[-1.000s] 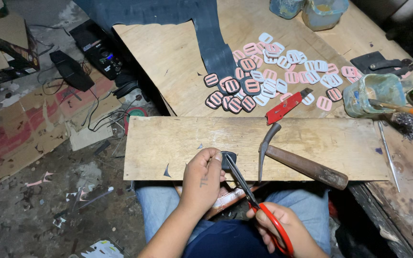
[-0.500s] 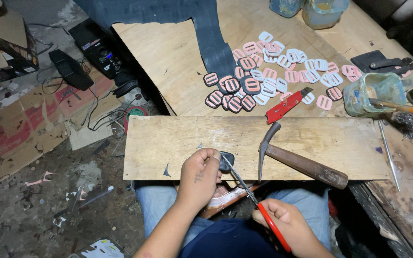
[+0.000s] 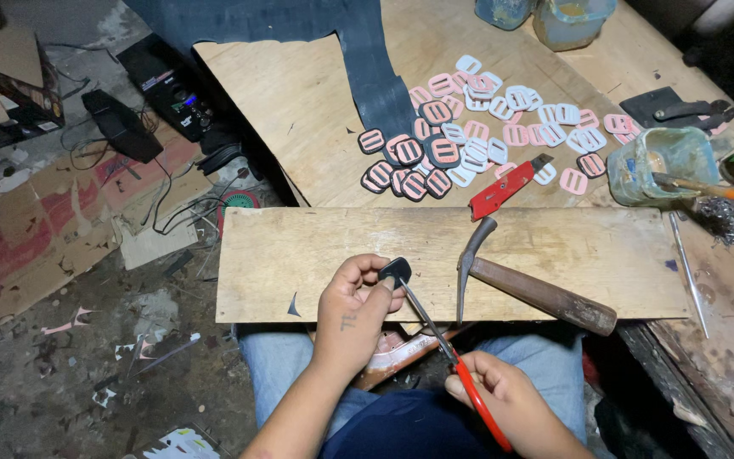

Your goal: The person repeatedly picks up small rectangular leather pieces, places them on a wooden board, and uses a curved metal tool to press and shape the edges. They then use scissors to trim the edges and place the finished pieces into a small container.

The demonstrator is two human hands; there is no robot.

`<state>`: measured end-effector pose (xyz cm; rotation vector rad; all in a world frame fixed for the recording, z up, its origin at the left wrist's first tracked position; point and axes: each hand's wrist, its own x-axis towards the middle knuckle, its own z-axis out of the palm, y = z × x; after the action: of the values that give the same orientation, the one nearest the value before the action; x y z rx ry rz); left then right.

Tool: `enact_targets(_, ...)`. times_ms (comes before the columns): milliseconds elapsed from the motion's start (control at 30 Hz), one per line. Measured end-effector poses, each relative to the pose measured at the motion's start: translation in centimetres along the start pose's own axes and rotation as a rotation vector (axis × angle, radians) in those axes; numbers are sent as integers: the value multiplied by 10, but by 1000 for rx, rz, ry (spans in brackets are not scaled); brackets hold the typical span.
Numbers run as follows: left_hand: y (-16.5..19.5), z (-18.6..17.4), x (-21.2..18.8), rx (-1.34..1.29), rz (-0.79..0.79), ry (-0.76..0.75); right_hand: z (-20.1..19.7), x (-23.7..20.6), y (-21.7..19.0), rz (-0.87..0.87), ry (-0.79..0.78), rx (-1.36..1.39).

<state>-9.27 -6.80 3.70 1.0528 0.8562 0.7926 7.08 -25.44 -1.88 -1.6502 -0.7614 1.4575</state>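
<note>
Dim and cluttered, the workshop floor showed torn cardboard and tangled cables at the left, while a rough wooden plank point(image 3: 316, 263) lay across the person's lap as a work surface, close enough to keep tools within reach.

Just above the plank's near edge, the left hand point(image 3: 354, 310) pinched a small, flat, dark piece with a rounded outline point(image 3: 395, 271) between thumb and fingertips, lifting it clear of the wood so the blades could reach its edge. The piece looked black and thin; finer detail was too small to make out. The right hand point(image 3: 503, 399) was closed around the red handles of a pair of scissors point(image 3: 443, 344), whose slim metal blades angled up to meet the dark piece, apparently trimming it.

On the plank, just right of the hands, a hammer with a brown wooden handle and a curved metal head point(image 3: 537, 293) rested on its side. Farther back, on a larger plywood sheet, lay a red utility knife point(image 3: 503, 187) and a scattered pile of pink, white and black-rimmed slotted buckle shapes point(image 3: 486, 140), beside a strip of dark blue material point(image 3: 375, 76). A murky jar holding a brush point(image 3: 664, 166) stood at the right.
</note>
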Motion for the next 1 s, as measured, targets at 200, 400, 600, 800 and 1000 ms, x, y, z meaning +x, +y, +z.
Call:
enact_targets(200,-2,3,0,-11,-6,-11,13,-10,-23,-73,217,-324)
enact_targets(400,-6,5,4,60,-62,36,18,-17,-45,-111,271,-380)
enact_targets(600,-11,6,7,58,-89,74,15,-15,-43,-81,281,-370)
enact_targets(800,-13,5,8,98,-104,99,15,-15,-45,-139,320,-467)
enact_targets(1000,-14,6,9,41,-56,64,16,-17,-53,-112,332,-537)
